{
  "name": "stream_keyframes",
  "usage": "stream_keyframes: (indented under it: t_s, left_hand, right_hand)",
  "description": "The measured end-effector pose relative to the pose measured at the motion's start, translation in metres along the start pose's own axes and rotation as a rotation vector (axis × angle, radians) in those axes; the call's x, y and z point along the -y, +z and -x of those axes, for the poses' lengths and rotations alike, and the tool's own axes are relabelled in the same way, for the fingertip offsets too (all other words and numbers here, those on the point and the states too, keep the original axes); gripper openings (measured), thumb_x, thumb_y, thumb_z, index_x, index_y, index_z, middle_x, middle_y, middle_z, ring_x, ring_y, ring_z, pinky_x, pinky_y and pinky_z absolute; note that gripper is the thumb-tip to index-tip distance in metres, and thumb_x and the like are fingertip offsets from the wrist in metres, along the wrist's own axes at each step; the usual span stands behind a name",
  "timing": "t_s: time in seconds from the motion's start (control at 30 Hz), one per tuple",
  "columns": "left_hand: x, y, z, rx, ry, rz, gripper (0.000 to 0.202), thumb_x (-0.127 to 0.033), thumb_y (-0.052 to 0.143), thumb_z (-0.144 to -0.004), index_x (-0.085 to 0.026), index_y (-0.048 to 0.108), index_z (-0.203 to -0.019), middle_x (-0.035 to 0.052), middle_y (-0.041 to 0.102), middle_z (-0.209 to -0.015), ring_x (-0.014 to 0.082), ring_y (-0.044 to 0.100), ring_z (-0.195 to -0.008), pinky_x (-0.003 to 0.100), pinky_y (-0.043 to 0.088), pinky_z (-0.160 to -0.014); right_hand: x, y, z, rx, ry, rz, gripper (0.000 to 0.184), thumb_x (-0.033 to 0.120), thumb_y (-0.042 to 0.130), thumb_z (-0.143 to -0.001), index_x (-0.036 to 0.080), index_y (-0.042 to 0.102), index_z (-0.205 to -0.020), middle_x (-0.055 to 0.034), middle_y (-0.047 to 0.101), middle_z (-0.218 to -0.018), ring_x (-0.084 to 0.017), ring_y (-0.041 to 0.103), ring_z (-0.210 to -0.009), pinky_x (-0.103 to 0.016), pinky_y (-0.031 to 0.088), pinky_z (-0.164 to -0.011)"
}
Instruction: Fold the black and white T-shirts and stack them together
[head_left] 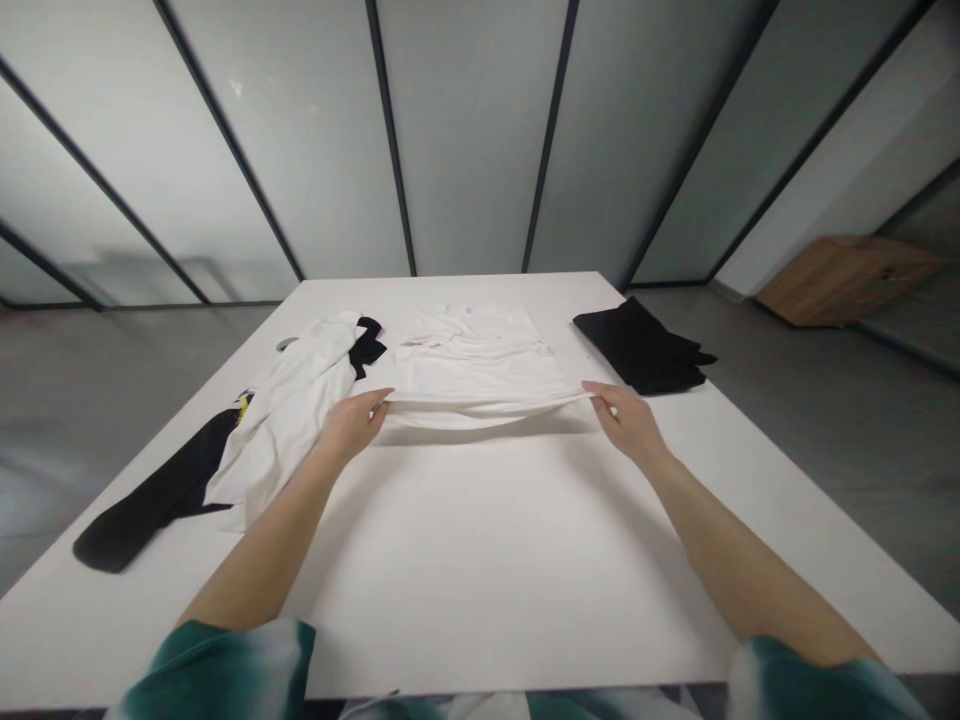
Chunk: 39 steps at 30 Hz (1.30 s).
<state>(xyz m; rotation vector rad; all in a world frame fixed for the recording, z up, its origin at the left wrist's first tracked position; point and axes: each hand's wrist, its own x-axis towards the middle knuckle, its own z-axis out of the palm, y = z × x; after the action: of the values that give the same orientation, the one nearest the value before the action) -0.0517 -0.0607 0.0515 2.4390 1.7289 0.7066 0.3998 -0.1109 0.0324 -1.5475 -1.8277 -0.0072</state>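
Note:
A white T-shirt [472, 365] lies in the middle of the table, its sides turned in and its near edge lifted off the surface. My left hand [358, 420] pinches the left end of that edge between thumb and fingers. At the right end, my right hand [624, 415] grips the same edge in a pinch. Between the two hands the fabric is stretched, with a lower layer sagging slightly beneath it.
Left of the shirt, a rumpled white garment [296, 400] lies partly over black clothing [169, 485]. A folded black garment [637, 345] rests at the right edge of the white table [480, 570]. Frosted panels [465, 140] stand behind; a wooden cabinet [832, 280] is farther right.

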Motion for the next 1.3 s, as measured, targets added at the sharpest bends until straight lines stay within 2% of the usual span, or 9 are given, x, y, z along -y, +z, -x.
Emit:
stream_keyframes:
  t_s: [0.17, 0.47, 0.63, 0.8, 0.93, 1.03, 1.13, 1.2, 1.3]
  left_hand:
    - [-0.010, -0.041, 0.008, 0.006, 0.063, 0.127, 0.042, -0.030, 0.039, -0.084, -0.017, 0.068, -0.111, 0.0096, 0.072, -0.106, 0.0197, 0.065, -0.076, 0.032, 0.053, -0.078]
    - [-0.006, -0.073, 0.045, 0.667, 0.038, 0.333, 0.026, -0.032, 0.049, -0.075, -0.019, 0.070, -0.081, 0.0024, 0.066, -0.072, 0.0171, 0.058, -0.067, 0.026, 0.044, -0.062]
    - [-0.011, -0.095, 0.057, 0.823, -0.044, 0.565, 0.028, -0.045, 0.058, -0.078, -0.019, 0.070, -0.078, 0.0044, 0.068, -0.072, 0.0185, 0.063, -0.069, 0.027, 0.050, -0.066]
    - [-0.006, -0.113, 0.038, 0.598, -0.226, 0.726, 0.023, -0.044, 0.065, -0.063, -0.022, 0.066, -0.070, 0.0022, 0.062, -0.062, 0.0162, 0.055, -0.053, 0.027, 0.046, -0.049]
    - [-0.005, -0.110, -0.033, 0.428, -0.266, 0.942, 0.013, -0.030, 0.062, -0.055, -0.018, 0.057, -0.059, -0.0007, 0.047, -0.050, 0.0119, 0.045, -0.045, 0.025, 0.040, -0.043]
    - [-0.010, -0.090, -0.108, 0.141, -0.307, 1.131, 0.013, -0.024, 0.059, -0.056, -0.017, 0.055, -0.067, -0.0002, 0.052, -0.060, 0.0129, 0.052, -0.055, 0.024, 0.047, -0.051]
    - [-0.013, -0.057, -0.169, -0.092, -0.506, 1.133, 0.021, -0.023, 0.059, -0.064, -0.017, 0.057, -0.084, 0.0031, 0.060, -0.075, 0.0156, 0.062, -0.069, 0.028, 0.054, -0.067]
    - [-0.014, -0.030, -0.188, -0.214, -0.519, 1.005, 0.032, -0.028, 0.056, -0.074, -0.019, 0.058, -0.105, 0.0084, 0.066, -0.103, 0.0209, 0.066, -0.095, 0.037, 0.054, -0.084]
    - [-0.011, 0.010, -0.176, -0.216, -0.389, 0.621, 0.050, -0.030, 0.056, -0.079, -0.017, 0.053, -0.127, 0.0157, 0.057, -0.135, 0.0285, 0.054, -0.126, 0.045, 0.044, -0.104]
  right_hand:
    - [0.010, -0.031, 0.009, -0.028, 0.088, -0.018, 0.036, 0.036, 0.038, -0.093, 0.022, 0.068, -0.108, -0.0105, 0.074, -0.101, -0.028, 0.069, -0.090, -0.040, 0.055, -0.080]
    - [0.027, -0.064, 0.060, 0.393, -0.016, -0.057, 0.034, 0.043, 0.042, -0.093, 0.025, 0.071, -0.097, -0.0082, 0.075, -0.096, -0.026, 0.071, -0.087, -0.038, 0.057, -0.078]
    - [0.048, -0.101, 0.067, 0.504, 0.002, -0.137, 0.032, 0.047, 0.047, -0.092, 0.027, 0.072, -0.093, -0.0071, 0.075, -0.091, -0.025, 0.070, -0.083, -0.035, 0.057, -0.073]
    - [0.050, -0.126, 0.040, 0.397, -0.056, -0.200, 0.029, 0.048, 0.051, -0.087, 0.028, 0.071, -0.081, -0.0065, 0.073, -0.083, -0.025, 0.068, -0.076, -0.036, 0.056, -0.068]
    - [0.037, -0.117, -0.041, 0.209, -0.022, -0.238, 0.029, 0.045, 0.053, -0.082, 0.024, 0.067, -0.070, -0.0047, 0.066, -0.067, -0.022, 0.060, -0.059, -0.033, 0.048, -0.054]
    - [0.028, -0.083, -0.128, -0.014, 0.035, -0.182, 0.025, 0.037, 0.050, -0.081, 0.020, 0.065, -0.070, -0.0040, 0.062, -0.064, -0.022, 0.060, -0.065, -0.035, 0.050, -0.062]
    - [0.021, -0.032, -0.199, -0.139, 0.091, -0.080, 0.031, 0.033, 0.045, -0.085, 0.014, 0.069, -0.094, -0.0105, 0.069, -0.088, -0.028, 0.064, -0.091, -0.043, 0.052, -0.083]
    - [0.020, 0.004, -0.219, -0.128, 0.116, 0.019, 0.045, 0.033, 0.045, -0.088, 0.008, 0.060, -0.122, -0.0183, 0.065, -0.118, -0.032, 0.057, -0.115, -0.049, 0.046, -0.098]
    - [0.024, 0.051, -0.202, 0.029, 0.102, 0.146, 0.061, 0.036, 0.045, -0.092, 0.006, 0.040, -0.145, -0.0240, 0.050, -0.141, -0.036, 0.045, -0.133, -0.052, 0.039, -0.107]
